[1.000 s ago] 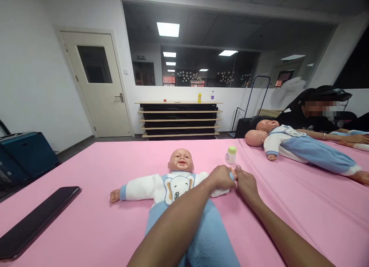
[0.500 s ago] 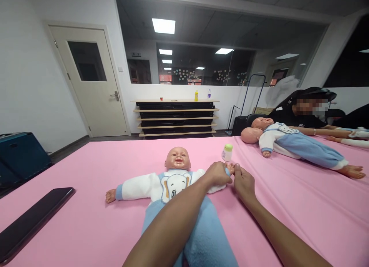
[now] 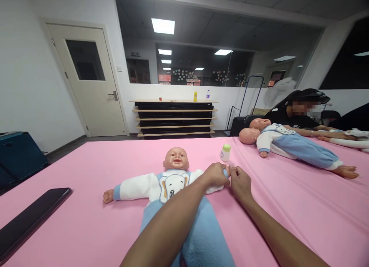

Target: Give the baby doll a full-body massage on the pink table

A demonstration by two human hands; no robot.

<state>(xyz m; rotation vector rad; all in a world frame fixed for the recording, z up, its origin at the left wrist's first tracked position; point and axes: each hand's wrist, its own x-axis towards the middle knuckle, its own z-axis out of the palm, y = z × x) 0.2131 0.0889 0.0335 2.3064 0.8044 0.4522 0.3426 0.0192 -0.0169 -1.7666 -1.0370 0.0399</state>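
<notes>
A baby doll (image 3: 176,159) in a white and blue bear outfit lies face up on the pink-covered table (image 3: 86,221). My left hand (image 3: 215,174) reaches across its body and is wrapped round the doll's wrist and blue cuff on the right side of the view. My right hand (image 3: 241,182) pinches the small doll hand (image 3: 227,169) between thumb and fingers; its fingertips partly hide it. Just beyond both hands stands a white jar with a green lid (image 3: 225,153). The doll's other arm (image 3: 135,188) is stretched out to the left.
A dark phone (image 3: 34,221) lies at the left. At the right, more dolls (image 3: 296,144) lie near a person in a black cap (image 3: 302,109). Behind the table are stacked boards (image 3: 175,117) with bottles on top, and a blue suitcase (image 3: 21,155) stands at left.
My right hand's fingers have closed in further over the doll's hand. My left hand keeps its hold. The whole view has shifted slightly.
</notes>
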